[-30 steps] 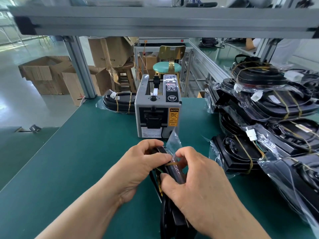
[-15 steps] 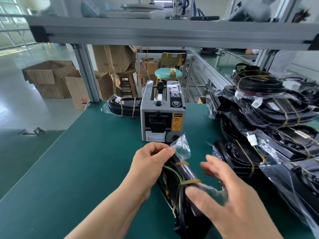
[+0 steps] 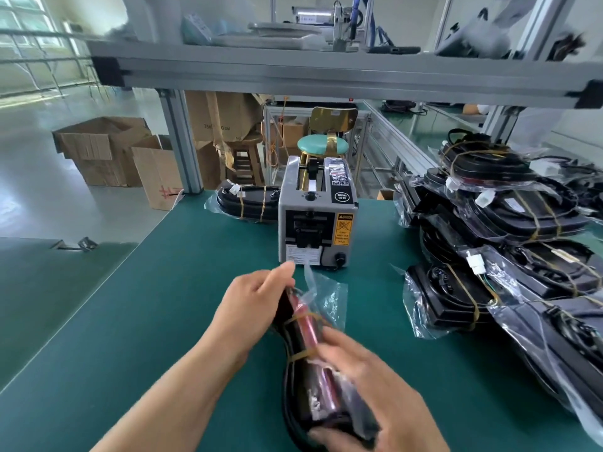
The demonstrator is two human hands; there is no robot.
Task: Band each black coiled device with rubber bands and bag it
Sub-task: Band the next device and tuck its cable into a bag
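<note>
Left hand point(image 3: 253, 308): closed on the upper end of the black coiled device in a clear plastic bag point(image 3: 310, 363), fingers curled over its far edge.
Right hand point(image 3: 378, 396): blurred, clasped around the lower end of the same device, near the bottom edge of the view.
Device: held upright on its edge over the green counter point(image 3: 146, 321), in front of the grey boxy tape dispenser point(image 3: 316, 223); two tan rubber bands point(image 3: 301, 318) cross it, and the bag's loose mouth sticks up beside the left fingers.
Right side: a crowded stack of bagged black devices point(image 3: 509, 243) runs to the right edge.
Far edge: one more bagged black device point(image 3: 248, 203) lies left of the dispenser.
Open room: bare green surface spreads left of the hands out to the counter's left edge.
</note>
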